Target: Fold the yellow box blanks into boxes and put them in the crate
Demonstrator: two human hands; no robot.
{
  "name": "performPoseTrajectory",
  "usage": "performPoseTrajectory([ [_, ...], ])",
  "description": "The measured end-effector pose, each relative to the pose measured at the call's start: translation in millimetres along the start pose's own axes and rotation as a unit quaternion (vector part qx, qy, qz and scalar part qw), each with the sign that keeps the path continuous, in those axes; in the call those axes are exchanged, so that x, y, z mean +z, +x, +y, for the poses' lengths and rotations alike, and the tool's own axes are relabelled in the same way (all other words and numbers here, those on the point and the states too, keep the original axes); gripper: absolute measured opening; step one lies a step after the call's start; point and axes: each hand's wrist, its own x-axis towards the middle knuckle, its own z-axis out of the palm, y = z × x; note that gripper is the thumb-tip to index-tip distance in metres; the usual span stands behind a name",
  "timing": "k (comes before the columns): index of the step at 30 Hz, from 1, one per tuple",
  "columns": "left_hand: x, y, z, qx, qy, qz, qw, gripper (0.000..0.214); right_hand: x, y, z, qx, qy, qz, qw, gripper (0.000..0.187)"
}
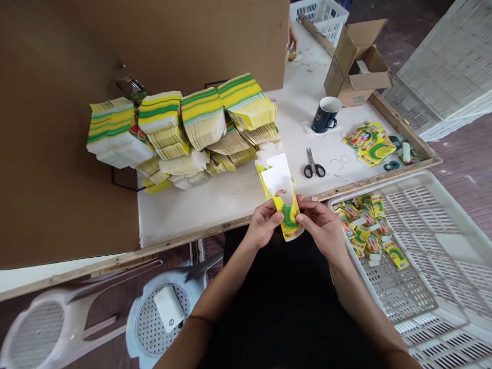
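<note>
Between my hands is a yellow and green printed carton (289,218) with white flaps standing up at its far end. My left hand (265,223) pinches its left edge, thumb on the near face. From the other side my right hand (320,225) grips the right edge, thumb also on the near face. The carton is held over the table's front edge, close to my body. Just beyond it on the left are stacked bundles of flat yellow and green cartons (203,115). Black-handled scissors (314,164) lie to the right, apart from both hands.
A dark mug (326,115) and an open cardboard box (355,87) stand further back. Loose flat cartons (371,143) lie at the right. Below, a white plastic crate (457,205) holds several small folded cartons. A large cardboard sheet (192,41) rises behind the stacks; another person's hand (292,38) shows beyond.
</note>
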Motion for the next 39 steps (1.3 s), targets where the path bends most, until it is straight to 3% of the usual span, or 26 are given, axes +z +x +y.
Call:
performPoseTrajectory([
  [5,1.9,3,-13,0.009,0.052,0.113,0.992,0.054,7,-5,2,-0.011,-0.062,0.027,0.998,0.035],
  [10,8.3,-4,-10,0.074,0.142,0.161,0.974,0.075,5,-1,2,-0.056,-0.095,0.040,0.993,0.025],
  [15,6.2,-10,3,0.068,0.165,0.048,0.983,0.077,-11,3,-7,-0.097,-0.124,-0.030,0.987,0.061],
  [21,4.7,-11,11,0.009,0.155,-0.009,0.988,0.054,-28,4,-8,-0.085,-0.092,-0.107,0.986,0.042],
  [24,6.7,-13,7,-0.007,0.146,-0.014,0.989,0.046,-34,6,-9,-0.091,-0.109,-0.108,0.984,0.024],
  [27,8.6,-14,5,-0.015,0.141,-0.012,0.990,0.050,-38,9,-11,-0.110,-0.149,-0.106,0.977,0.018],
  [30,8.6,-14,7,-0.047,0.120,-0.020,0.991,0.074,-36,10,-12,-0.142,-0.187,-0.086,0.968,0.021],
  [33,6.4,-12,10,-0.066,0.130,-0.051,0.988,0.089,-32,10,-10,-0.126,-0.157,-0.043,0.979,0.029],
  [37,4.3,-9,4,-0.028,0.185,-0.063,0.980,0.055,-35,9,-12,-0.089,-0.097,0.020,0.991,0.052],
  [39,4.8,-9,0,-0.004,0.216,-0.048,0.975,0.044,-40,8,-17,-0.069,-0.097,-0.009,0.993,0.057],
])
